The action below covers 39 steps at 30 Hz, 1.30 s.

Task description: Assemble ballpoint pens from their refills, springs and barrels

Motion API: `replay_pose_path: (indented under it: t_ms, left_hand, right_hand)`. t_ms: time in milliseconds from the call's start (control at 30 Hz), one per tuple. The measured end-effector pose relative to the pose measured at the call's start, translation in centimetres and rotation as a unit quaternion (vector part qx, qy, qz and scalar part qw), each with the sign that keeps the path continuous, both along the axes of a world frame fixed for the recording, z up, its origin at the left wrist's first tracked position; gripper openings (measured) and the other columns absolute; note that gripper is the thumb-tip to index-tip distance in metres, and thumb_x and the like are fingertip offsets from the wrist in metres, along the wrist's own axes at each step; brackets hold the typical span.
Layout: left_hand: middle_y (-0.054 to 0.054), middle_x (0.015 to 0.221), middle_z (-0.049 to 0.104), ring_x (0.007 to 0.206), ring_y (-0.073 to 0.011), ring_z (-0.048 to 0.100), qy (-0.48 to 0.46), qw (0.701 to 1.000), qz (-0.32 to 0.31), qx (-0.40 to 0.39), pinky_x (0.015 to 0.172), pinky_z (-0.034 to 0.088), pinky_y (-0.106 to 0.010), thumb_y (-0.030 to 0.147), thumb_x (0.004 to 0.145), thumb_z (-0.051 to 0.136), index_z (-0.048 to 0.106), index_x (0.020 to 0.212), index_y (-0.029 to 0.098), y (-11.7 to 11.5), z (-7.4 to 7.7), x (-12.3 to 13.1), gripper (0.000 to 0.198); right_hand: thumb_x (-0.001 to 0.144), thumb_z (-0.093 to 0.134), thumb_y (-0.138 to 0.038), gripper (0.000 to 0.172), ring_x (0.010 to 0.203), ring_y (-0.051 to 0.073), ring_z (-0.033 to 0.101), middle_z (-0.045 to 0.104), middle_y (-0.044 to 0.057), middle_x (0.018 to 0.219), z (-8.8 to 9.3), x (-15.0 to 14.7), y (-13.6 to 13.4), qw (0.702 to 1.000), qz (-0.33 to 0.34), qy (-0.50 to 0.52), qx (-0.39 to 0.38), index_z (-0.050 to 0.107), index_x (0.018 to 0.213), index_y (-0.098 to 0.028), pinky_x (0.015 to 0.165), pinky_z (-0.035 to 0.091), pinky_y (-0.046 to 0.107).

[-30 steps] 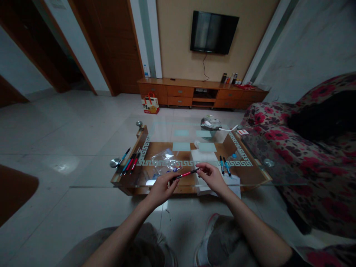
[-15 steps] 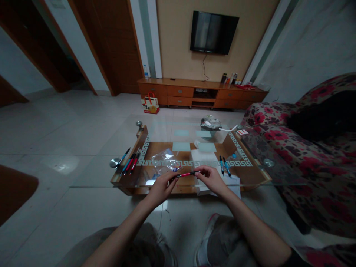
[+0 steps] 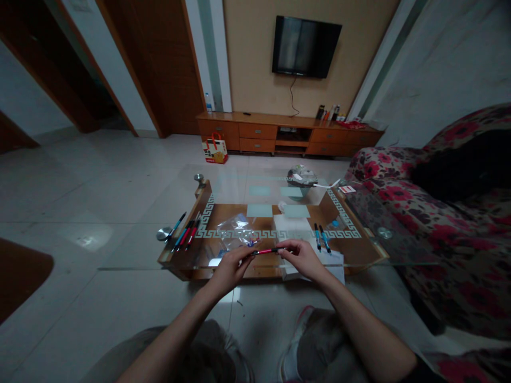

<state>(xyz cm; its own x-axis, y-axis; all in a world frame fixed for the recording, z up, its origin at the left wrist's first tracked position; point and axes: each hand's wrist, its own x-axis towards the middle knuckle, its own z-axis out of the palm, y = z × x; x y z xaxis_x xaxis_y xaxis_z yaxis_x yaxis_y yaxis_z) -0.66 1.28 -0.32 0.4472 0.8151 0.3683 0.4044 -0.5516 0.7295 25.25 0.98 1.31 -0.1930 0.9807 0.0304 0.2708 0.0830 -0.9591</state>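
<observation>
Both my hands hold one red pen (image 3: 265,251) level over the near edge of the glass coffee table (image 3: 139,250). My left hand (image 3: 231,267) pinches its dark left end. My right hand (image 3: 302,257) pinches the right end with thumb and fingertips. Several red and blue pens (image 3: 184,233) lie in a row on the glass at the left. Two blue pens (image 3: 321,238) lie on the right, by white paper (image 3: 295,226). A clear plastic bag (image 3: 235,231) lies just beyond my left hand.
A floral sofa (image 3: 439,223) stands at the right. At the table's far end sits a round dish (image 3: 302,176) with wrapped things. Beyond are a wooden TV cabinet (image 3: 287,133), a wall TV (image 3: 305,46) and a gift bag (image 3: 215,149) on the tiled floor.
The pen has tipped from slightly raised at its right end to nearly level, and my right hand has come down a little. The hands stay in place.
</observation>
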Motion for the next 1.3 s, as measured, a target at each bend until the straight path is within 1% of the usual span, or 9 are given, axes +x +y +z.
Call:
replay_pose_path:
  t_ms: [133,267,467,633,900,1100,1200,1233,1300]
  left_hand:
    - [-0.008,0.110,0.072,0.099,-0.0208,0.068,0.001,1.000,-0.005,0.007,0.088,0.053,-0.033,0.023,0.096,0.053,0.068,0.117,0.023,0.0,-0.2,-0.2,0.026]
    - [-0.009,0.110,0.073,0.099,-0.0212,0.069,0.001,1.000,-0.013,0.016,0.088,0.054,-0.034,0.025,0.096,0.054,0.068,0.117,0.022,0.1,-0.4,-0.4,0.026]
    - [-0.008,0.110,0.073,0.099,-0.0203,0.069,0.004,1.000,-0.020,0.009,0.087,0.054,-0.033,0.025,0.096,0.054,0.069,0.119,0.024,0.0,0.0,-0.5,0.027]
    - [-0.008,0.109,0.074,0.098,-0.0202,0.070,0.010,0.999,-0.028,0.013,0.085,0.055,-0.031,0.025,0.095,0.056,0.069,0.119,0.024,0.0,0.0,-0.6,0.027]
    - [-0.007,0.108,0.075,0.095,-0.0196,0.071,0.020,0.999,-0.035,0.011,0.083,0.054,-0.029,0.025,0.095,0.056,0.070,0.117,0.024,0.0,-0.3,-0.6,0.026]
    - [-0.007,0.100,0.075,0.085,-0.0189,0.069,0.066,0.998,-0.017,-0.014,0.078,0.052,-0.028,0.028,0.095,0.054,0.071,0.111,0.021,-0.3,0.6,-0.1,0.024]
    - [-0.006,0.098,0.075,0.079,-0.0180,0.068,0.077,0.996,-0.039,-0.032,0.074,0.051,-0.026,0.031,0.095,0.054,0.069,0.114,0.023,-0.6,1.1,0.2,0.026]
    - [-0.005,0.097,0.075,0.079,-0.0181,0.068,0.075,0.996,-0.046,-0.032,0.073,0.051,-0.026,0.032,0.095,0.054,0.070,0.114,0.023,-0.6,1.2,0.2,0.026]
    - [-0.005,0.093,0.075,0.079,-0.0188,0.068,0.071,0.996,-0.046,-0.024,0.073,0.051,-0.026,0.033,0.096,0.053,0.071,0.111,0.023,-0.7,1.2,0.2,0.026]
  right_hand:
    - [0.082,0.068,-0.037,0.027,0.078,0.018,0.066,0.075,0.007,0.091,-0.1,0.1,-0.1,1.000,0.004,-0.007,-0.002,0.075,0.100,-0.017,0.071,0.051,0.030]
    - [0.084,0.067,-0.038,0.029,0.081,0.019,0.068,0.076,0.007,0.093,-0.3,0.1,-0.2,0.999,0.027,0.004,-0.016,0.074,0.104,-0.018,0.074,0.053,0.031]
    - [0.082,0.069,-0.040,0.034,0.082,0.020,0.070,0.076,0.008,0.092,-0.4,0.1,-0.4,0.999,0.034,0.015,-0.035,0.074,0.107,-0.017,0.077,0.055,0.035]
    - [0.081,0.070,-0.042,0.036,0.081,0.021,0.070,0.076,0.008,0.090,-0.7,0.1,-0.5,0.998,0.039,0.021,-0.050,0.075,0.105,-0.016,0.077,0.056,0.035]
    - [0.081,0.071,-0.040,0.032,0.077,0.019,0.069,0.076,0.008,0.088,-0.6,0.0,-0.7,0.998,0.042,-0.003,-0.041,0.076,0.102,-0.016,0.072,0.055,0.032]
    - [0.082,0.070,-0.041,0.031,0.076,0.019,0.070,0.075,0.007,0.084,-0.8,-0.6,-0.6,0.999,0.019,0.004,-0.032,0.074,0.100,-0.016,0.070,0.055,0.031]
    - [0.082,0.069,-0.040,0.030,0.075,0.019,0.070,0.075,0.007,0.083,-0.7,-0.9,-0.7,0.999,0.019,-0.003,-0.031,0.073,0.100,-0.016,0.068,0.054,0.030]
    - [0.082,0.069,-0.039,0.030,0.075,0.019,0.070,0.075,0.007,0.082,-0.7,-1.0,-0.7,0.999,0.020,-0.004,-0.030,0.072,0.100,-0.016,0.067,0.054,0.030]
    - [0.082,0.069,-0.038,0.035,0.074,0.019,0.069,0.074,0.004,0.080,-0.6,-0.9,-0.6,0.999,0.024,-0.002,-0.024,0.069,0.110,-0.017,0.066,0.052,0.029]
